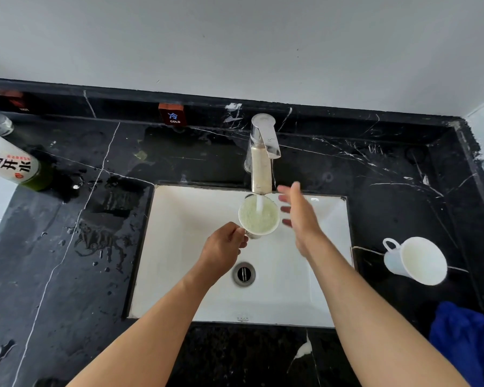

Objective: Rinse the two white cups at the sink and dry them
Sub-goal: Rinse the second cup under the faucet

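Observation:
My left hand point(226, 247) grips the handle of a white cup point(259, 217) and holds it upright over the white sink point(179, 247), under the faucet point(263, 155). Water runs from the spout into this cup, which is full of bubbling water. My right hand point(298, 216) hovers open just to the right of the cup, fingers spread and slightly blurred, holding nothing. The second white cup point(415, 261) stands on the black marble counter point(67, 219) to the right of the sink, its handle pointing left.
A blue cloth point(461, 339) lies bunched on the counter at the lower right. A labelled bottle point(11, 163) stands at the far left. The counter left of the sink is wet. A small COLD sign point(171, 114) sits on the back ledge. The drain point(243, 273) is open.

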